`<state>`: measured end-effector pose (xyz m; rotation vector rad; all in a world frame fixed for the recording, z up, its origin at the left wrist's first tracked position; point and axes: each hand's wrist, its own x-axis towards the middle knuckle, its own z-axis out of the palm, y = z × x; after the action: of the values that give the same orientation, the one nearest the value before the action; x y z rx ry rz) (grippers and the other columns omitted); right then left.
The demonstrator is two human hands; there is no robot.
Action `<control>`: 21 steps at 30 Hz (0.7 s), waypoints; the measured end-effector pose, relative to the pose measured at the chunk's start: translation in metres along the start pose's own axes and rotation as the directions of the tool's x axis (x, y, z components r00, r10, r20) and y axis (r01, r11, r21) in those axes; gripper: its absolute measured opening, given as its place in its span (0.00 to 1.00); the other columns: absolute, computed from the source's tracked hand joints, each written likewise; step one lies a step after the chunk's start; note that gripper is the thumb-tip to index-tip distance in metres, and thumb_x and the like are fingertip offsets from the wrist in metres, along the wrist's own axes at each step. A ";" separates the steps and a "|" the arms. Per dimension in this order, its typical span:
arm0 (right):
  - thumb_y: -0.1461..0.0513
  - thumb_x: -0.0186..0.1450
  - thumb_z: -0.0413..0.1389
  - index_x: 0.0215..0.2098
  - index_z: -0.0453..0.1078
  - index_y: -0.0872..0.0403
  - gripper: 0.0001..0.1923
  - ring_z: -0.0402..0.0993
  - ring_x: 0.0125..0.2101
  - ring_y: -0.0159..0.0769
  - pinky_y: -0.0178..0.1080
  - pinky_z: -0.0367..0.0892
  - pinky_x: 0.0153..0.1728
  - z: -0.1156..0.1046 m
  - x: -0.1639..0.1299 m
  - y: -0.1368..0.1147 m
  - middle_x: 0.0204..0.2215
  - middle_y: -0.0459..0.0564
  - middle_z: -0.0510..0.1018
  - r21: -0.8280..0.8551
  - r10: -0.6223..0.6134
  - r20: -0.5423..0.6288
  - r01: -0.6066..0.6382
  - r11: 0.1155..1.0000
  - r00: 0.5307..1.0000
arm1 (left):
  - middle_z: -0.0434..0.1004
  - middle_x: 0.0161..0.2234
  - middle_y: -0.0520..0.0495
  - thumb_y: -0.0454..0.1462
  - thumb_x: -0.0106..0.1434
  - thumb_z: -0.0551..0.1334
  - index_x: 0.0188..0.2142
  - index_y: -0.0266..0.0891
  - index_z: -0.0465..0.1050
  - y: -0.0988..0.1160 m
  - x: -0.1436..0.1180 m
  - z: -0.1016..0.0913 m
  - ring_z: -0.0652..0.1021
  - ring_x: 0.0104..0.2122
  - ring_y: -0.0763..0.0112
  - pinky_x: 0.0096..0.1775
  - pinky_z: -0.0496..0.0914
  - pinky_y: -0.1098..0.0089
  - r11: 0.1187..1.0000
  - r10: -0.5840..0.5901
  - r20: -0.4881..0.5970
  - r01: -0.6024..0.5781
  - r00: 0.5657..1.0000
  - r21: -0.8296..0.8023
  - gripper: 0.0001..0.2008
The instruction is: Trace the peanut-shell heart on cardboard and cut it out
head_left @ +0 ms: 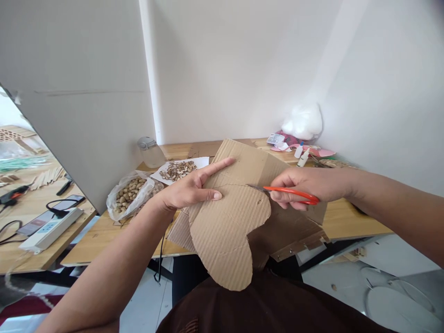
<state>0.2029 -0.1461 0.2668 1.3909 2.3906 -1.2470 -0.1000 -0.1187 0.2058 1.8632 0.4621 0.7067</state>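
Cardboard: corrugated cardboard sheet (243, 185) is held up between my hands, over the table (347, 222) edge; a rounded lobed shape is partly freed and hangs toward my chest.
Left hand: my left hand (189, 189) is clamped on the sheet's left edge, thumb on the lobe's front, index finger stretched along the uncut board.
Right hand: my right hand (308, 185) is closed through the orange-handled scissors (287, 192); blades point left and meet the cardboard at the top of the lobe.
Beyond left hand: bag of nuts (130, 194), and shells on a white paper (178, 169).
Beyond right hand: glue bottles (301, 155) by the wall.
Risk 1: blade tips point at my left thumb, which sits near; a slip through stiff board could nick it.
Risk 2: hanging lobe may sag and tear at the uncut join, or pull the cut off its curve.
Hidden: blades mostly buried in the board, so I cannot tell how far they are open; the sheet's lower right is behind the lobe and in shadow.
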 end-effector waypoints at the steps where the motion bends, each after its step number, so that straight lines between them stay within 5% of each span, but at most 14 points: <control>1: 0.36 0.61 0.53 0.29 0.68 0.54 0.30 0.64 0.22 0.31 0.34 0.58 0.26 0.001 0.000 0.000 0.19 0.45 0.70 0.009 -0.007 -0.003 0.007 1.000 1.000 | 0.50 0.71 0.48 0.35 0.61 0.67 0.68 0.51 0.54 -0.001 0.000 0.000 0.58 0.67 0.50 0.64 0.58 0.56 1.000 0.002 -0.001 -0.002 1.000 -0.002 0.39; 14: 0.40 0.61 0.57 0.24 0.66 0.54 0.27 0.60 0.18 0.28 0.34 0.54 0.22 0.005 0.007 0.002 0.16 0.44 0.68 0.071 -0.038 -0.096 0.045 0.996 0.995 | 0.52 0.70 0.46 0.35 0.60 0.68 0.68 0.49 0.56 -0.003 -0.001 0.003 0.59 0.67 0.49 0.63 0.59 0.55 0.997 -0.028 -0.019 0.026 0.999 -0.066 0.39; 18: 0.42 0.62 0.57 0.24 0.65 0.54 0.25 0.60 0.19 0.28 0.34 0.55 0.23 0.006 0.015 0.011 0.15 0.43 0.68 0.065 -0.062 -0.160 0.074 0.995 0.985 | 0.50 0.71 0.45 0.36 0.57 0.70 0.68 0.50 0.54 -0.008 0.000 0.001 0.60 0.66 0.48 0.62 0.61 0.56 0.991 -0.040 -0.182 0.015 0.982 -0.136 0.43; 21: 0.42 0.63 0.56 0.24 0.64 0.54 0.25 0.61 0.19 0.28 0.33 0.57 0.24 0.005 0.023 0.021 0.15 0.42 0.67 0.077 -0.096 -0.217 0.115 0.990 0.971 | 0.61 0.67 0.41 0.44 0.62 0.67 0.70 0.52 0.49 -0.024 -0.003 0.004 0.71 0.60 0.49 0.58 0.67 0.52 0.917 -0.169 -0.326 0.027 0.930 -0.398 0.42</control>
<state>0.2044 -0.1289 0.2398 1.5112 2.6121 -1.3055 -0.0995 -0.1134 0.1815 1.3310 0.5959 0.9942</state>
